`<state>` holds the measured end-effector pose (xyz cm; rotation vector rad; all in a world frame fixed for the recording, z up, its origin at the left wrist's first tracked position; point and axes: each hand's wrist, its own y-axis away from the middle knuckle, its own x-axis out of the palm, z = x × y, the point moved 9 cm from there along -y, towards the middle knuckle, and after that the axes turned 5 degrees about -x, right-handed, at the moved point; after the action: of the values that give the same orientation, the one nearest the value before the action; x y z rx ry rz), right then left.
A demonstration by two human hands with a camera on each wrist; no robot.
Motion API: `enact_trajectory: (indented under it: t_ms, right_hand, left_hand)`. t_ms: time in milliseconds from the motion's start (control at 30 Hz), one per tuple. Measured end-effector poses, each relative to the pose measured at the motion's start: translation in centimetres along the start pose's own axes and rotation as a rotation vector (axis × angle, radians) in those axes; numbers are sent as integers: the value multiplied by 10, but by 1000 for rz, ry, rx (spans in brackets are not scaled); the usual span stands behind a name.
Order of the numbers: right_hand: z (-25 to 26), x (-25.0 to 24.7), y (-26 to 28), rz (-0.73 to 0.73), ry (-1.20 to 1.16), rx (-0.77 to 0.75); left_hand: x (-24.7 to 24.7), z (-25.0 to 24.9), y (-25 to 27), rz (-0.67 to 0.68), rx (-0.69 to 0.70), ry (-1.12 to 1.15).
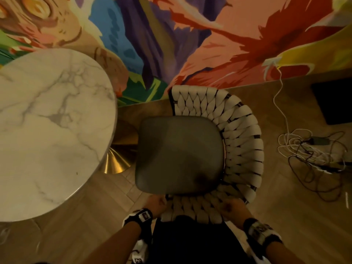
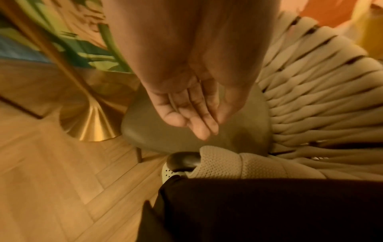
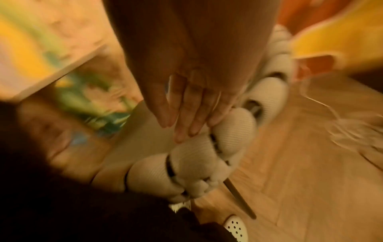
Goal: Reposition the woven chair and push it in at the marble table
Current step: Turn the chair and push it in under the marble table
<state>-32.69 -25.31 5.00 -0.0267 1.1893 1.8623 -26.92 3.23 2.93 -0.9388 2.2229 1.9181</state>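
Above chair (image 1: 238,141), hands (image 2: 186,113) open, unladen

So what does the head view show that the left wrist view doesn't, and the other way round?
Only head: the marble top, the cables on the floor, the right hand at the chair rim. Only left wrist: the left hand with fingers straight, holding nothing, above the seat; the rim's dark end. Both: woven chair, grey seat, gold base, wood floor.
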Motion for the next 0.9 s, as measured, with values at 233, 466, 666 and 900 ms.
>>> enact_trajectory:
  t_ms: [233,466,666,900]
  right_hand:
    - [-133,-33,48,-357,-911,573]
    - [-95,-27,2,-297,-1231,575]
    - [-75,-60,-39,-239,-1138,532]
    - [-40,-109,-94,-234,-1029,527]
  left_hand:
    - [-3,48,-3,-21,-155,158]
    - [0,48,23,-7,-216,362]
    - [14,36,30,88,-98,208]
    - [-31,24,-7,119,-92,318]
